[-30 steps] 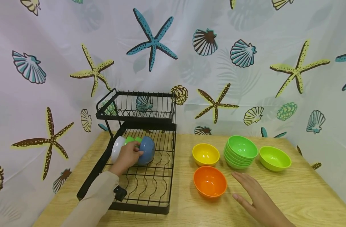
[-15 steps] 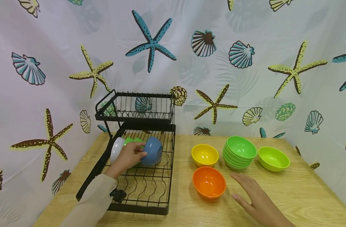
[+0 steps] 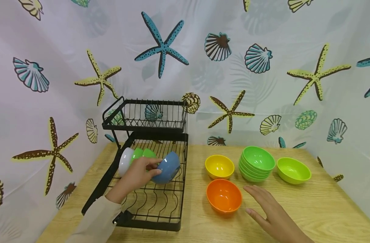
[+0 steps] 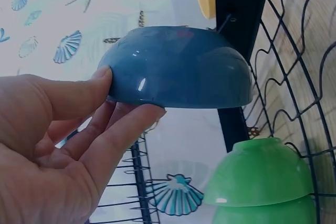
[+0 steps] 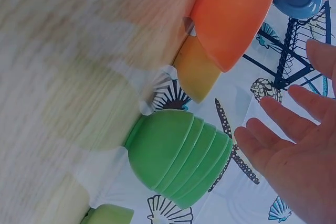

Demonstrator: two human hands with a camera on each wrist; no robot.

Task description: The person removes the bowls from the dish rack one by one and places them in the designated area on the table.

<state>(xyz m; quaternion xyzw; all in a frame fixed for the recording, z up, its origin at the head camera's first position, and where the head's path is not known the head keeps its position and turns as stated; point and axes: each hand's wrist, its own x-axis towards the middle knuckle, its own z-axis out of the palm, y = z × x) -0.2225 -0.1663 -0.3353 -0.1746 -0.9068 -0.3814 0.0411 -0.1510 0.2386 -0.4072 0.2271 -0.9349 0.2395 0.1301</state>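
My left hand pinches a blue bowl by its rim, thumb on the outside and fingers under the edge. The bowl is tilted over the lower tier of a black dish rack. In the left wrist view the blue bowl shows its outer wall, above green bowls standing in the rack. A white bowl stands left of those green bowls, partly behind my hand. My right hand, fingers extended, holds nothing beside an orange bowl on the table.
On the wooden table, a yellow bowl stands behind the orange one. A stack of green bowls and a lime bowl are further right. The rack's raised upper tier overhangs the back. A patterned curtain hangs behind.
My left hand has drawn the blue bowl rightward, away from the green bowls in the rack, and tilted it. My right hand has hardly moved.
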